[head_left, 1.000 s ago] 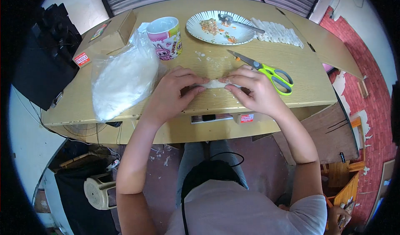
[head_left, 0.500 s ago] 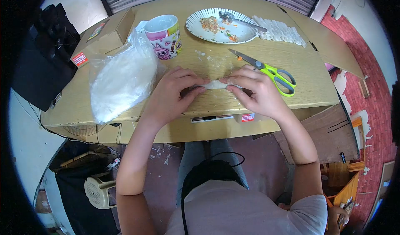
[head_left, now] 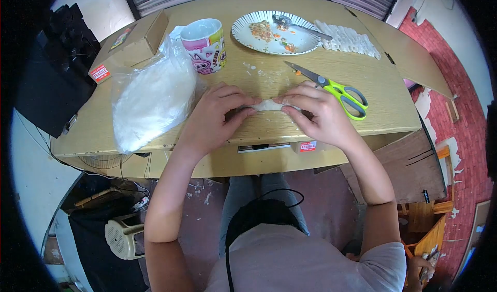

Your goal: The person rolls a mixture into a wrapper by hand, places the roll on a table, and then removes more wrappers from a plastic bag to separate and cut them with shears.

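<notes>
A small whitish roll (head_left: 267, 105) lies on the wooden table (head_left: 259, 129) near its front edge. My left hand (head_left: 220, 115) pinches its left end between thumb and fingers. At the right end, my right hand (head_left: 317, 110) has its thumb and fingers closed on the roll. Green-handled scissors (head_left: 339, 91) lie just beyond and right of my right hand, blades pointing up-left. Farther back, a white plate (head_left: 243, 37) holds chopped filling (head_left: 261, 30) and a spoon (head_left: 305, 29). A row of several white rolls (head_left: 349, 39) sits right of the plate.
Left of my left hand lies a plastic bag of white contents (head_left: 150, 103), with a patterned mug (head_left: 205, 48) behind it. A cardboard box (head_left: 129, 40) stands at the back left. Part of another person's hand (head_left: 422, 266) shows at the lower right.
</notes>
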{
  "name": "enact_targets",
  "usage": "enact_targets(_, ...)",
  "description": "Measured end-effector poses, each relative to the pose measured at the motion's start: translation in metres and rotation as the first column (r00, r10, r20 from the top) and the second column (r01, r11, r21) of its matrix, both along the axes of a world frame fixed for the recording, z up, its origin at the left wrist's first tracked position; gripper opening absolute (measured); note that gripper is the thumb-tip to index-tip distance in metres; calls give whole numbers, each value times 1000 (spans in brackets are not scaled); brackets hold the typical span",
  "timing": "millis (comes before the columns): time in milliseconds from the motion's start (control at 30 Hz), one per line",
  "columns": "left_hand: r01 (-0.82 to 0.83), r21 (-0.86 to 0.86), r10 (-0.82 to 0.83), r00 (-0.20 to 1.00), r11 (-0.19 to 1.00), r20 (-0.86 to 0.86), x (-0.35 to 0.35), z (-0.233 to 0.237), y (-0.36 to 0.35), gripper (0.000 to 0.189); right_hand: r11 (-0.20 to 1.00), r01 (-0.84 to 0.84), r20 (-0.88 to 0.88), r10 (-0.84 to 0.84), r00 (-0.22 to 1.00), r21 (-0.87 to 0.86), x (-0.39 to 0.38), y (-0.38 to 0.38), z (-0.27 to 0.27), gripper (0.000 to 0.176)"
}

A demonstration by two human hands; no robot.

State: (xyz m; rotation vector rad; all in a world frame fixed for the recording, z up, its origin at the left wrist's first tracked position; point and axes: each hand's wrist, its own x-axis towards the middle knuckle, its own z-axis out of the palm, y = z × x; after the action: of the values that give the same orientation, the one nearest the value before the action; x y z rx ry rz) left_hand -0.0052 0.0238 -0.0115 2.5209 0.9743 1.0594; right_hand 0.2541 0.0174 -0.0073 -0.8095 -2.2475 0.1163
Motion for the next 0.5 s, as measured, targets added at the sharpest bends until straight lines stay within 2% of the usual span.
enact_targets(500, -31, 20, 31, 999, 999, -18, 0, 1, -1, 23, 1000, 9, 13, -10, 1000, 13, 1, 1, -2, 17)
